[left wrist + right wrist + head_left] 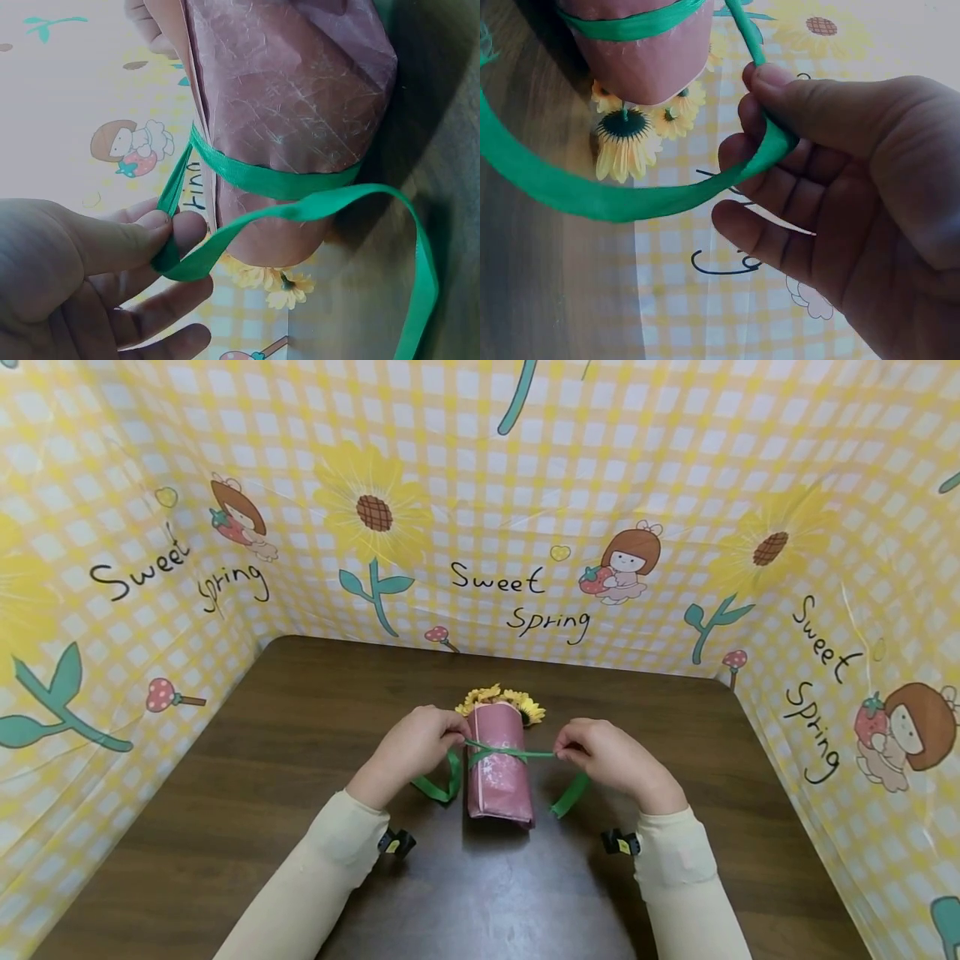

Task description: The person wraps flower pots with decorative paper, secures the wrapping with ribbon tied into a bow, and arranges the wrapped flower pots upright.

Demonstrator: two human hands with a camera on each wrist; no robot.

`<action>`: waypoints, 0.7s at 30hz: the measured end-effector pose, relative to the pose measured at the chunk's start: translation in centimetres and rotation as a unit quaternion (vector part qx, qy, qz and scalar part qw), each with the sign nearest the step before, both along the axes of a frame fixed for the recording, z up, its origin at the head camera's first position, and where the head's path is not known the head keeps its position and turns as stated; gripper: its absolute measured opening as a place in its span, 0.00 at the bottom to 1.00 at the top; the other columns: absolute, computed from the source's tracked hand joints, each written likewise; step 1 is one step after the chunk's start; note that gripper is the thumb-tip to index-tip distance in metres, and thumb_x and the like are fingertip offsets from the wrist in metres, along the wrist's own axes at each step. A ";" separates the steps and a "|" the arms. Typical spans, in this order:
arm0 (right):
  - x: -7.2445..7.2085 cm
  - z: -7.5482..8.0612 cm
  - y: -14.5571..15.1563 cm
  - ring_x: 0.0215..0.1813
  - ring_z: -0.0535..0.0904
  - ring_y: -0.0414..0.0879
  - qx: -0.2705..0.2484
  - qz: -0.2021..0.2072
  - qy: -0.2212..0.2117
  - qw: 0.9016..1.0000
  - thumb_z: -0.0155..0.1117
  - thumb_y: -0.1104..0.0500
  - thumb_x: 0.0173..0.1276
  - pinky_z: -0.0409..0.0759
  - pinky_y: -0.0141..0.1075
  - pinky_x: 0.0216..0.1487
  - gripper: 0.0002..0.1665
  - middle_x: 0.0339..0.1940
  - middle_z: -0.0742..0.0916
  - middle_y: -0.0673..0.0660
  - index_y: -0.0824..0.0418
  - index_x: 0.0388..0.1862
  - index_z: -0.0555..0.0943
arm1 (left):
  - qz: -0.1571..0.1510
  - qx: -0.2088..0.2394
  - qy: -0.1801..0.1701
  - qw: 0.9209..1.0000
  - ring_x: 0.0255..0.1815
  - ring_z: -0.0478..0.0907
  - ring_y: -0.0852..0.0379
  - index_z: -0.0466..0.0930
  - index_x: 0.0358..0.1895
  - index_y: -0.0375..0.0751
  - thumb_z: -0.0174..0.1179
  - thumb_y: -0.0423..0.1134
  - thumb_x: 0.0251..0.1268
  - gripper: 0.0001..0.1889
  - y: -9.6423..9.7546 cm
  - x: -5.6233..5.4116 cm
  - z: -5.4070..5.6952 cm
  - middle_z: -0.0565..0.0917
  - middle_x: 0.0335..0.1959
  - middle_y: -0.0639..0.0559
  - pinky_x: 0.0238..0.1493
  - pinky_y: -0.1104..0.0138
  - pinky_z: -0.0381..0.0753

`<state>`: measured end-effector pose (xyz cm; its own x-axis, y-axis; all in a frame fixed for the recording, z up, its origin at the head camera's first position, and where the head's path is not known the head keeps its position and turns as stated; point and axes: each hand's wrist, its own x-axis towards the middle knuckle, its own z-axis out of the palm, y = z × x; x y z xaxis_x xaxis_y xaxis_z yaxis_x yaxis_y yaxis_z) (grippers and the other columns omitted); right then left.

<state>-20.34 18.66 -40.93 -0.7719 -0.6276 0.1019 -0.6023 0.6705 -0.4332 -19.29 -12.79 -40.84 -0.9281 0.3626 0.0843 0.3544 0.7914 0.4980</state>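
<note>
A bouquet wrapped in pink paper (501,789) lies on the table, its yellow sunflowers (528,707) poking out at the far end. Around its middle runs a green ribbon (498,752), crossed on top and drawn out to both sides. At the left, my left hand (420,743) pinches one end between thumb and forefinger; the loose tail hangs in a loop, clear in the left wrist view. My right hand (611,756) pinches the other end on the right, and its tail (615,202) curves down from the fingers in the right wrist view.
The dark wooden table (247,827) carries the bouquet. A yellow checked cloth (480,510) printed with sunflowers and cartoon girls stands as walls at the back and both sides. Each wrist wears a small black camera, such as the left one (396,842).
</note>
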 end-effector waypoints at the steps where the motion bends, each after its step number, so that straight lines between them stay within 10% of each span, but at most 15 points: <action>1: 0.0 0.0 0.0 0.38 0.79 0.37 -0.001 0.003 0.006 1.000 0.68 0.63 0.72 0.81 0.36 0.42 0.03 0.36 0.84 0.43 0.55 0.39 0.86 | -0.002 -0.006 0.010 1.000 0.35 0.76 0.56 0.89 0.38 0.48 0.64 0.35 0.71 0.05 0.0 0.0 0.0 0.87 0.35 0.54 0.38 0.62 0.77; 10: 0.0 0.2 0.0 0.39 0.79 0.38 -0.012 0.008 0.046 0.999 0.69 0.63 0.71 0.82 0.37 0.42 0.02 0.38 0.83 0.45 0.58 0.41 0.86 | 0.014 -0.050 0.081 0.995 0.40 0.69 0.53 0.88 0.38 0.50 0.66 0.39 0.70 0.03 0.5 0.6 0.0 0.75 0.34 0.54 0.42 0.60 0.72; 21: -0.2 0.1 -0.3 0.38 0.76 0.39 -0.021 -0.007 0.126 0.992 0.74 0.61 0.66 0.80 0.36 0.41 0.03 0.34 0.79 0.45 0.55 0.38 0.88 | -0.002 0.029 0.022 0.999 0.30 0.74 0.57 0.81 0.33 0.45 0.57 0.34 0.72 0.07 1.5 0.9 0.2 0.77 0.27 0.55 0.35 0.63 0.75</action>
